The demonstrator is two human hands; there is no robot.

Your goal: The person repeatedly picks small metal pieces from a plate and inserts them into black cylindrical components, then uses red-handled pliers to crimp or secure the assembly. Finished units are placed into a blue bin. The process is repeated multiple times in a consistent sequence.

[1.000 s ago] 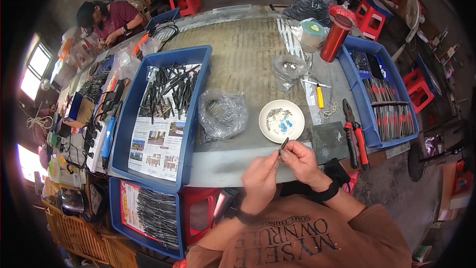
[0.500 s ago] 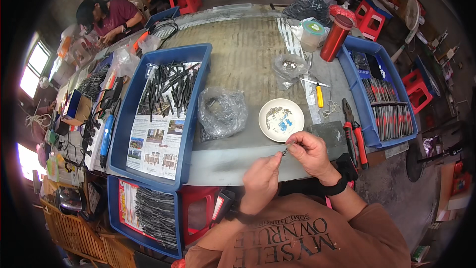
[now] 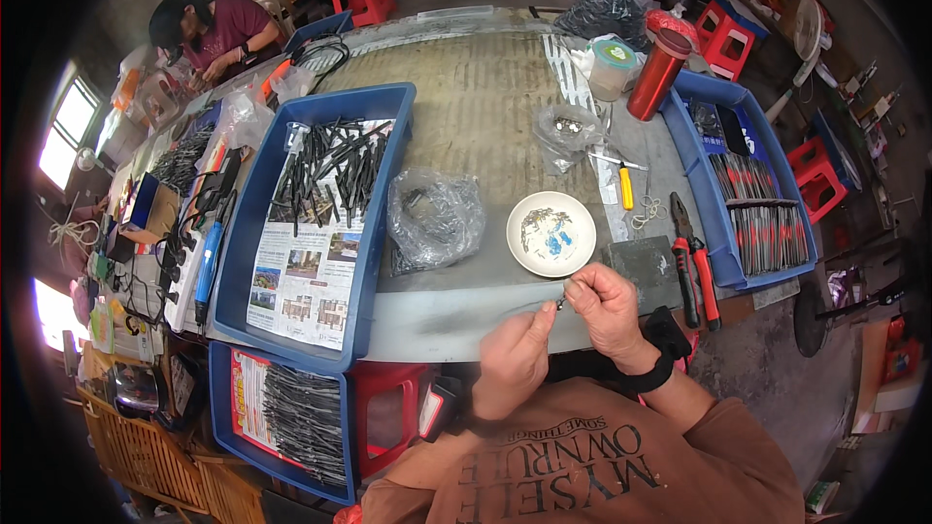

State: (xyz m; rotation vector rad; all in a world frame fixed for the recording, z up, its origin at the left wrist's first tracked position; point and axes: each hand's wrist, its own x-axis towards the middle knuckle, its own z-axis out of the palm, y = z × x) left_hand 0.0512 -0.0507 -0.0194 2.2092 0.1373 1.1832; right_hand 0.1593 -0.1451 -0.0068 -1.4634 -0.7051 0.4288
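Observation:
Close to the table's near edge, both hands are brought together in pinches. My left hand is closed, thumb against fingers, on a small dark piece whose kind I cannot make out. My right hand pinches at the other side of it, its fingertips hiding most of what they grip. Just beyond them stands a white dish holding small metal bits and some blue ones. A clear plastic bag lies left of the dish, with a yellow-handled screwdriver to its right.
A blue tray with black strips on newspaper stands left, another blue tray below it. Right are red-handled pliers, a dark block, a red flask and a blue tray of thin pieces. A co-worker sits far left.
My right hand has shifted slightly down, its fingers still pinched. The left hand has barely moved, and the small dark piece remains between both hands.

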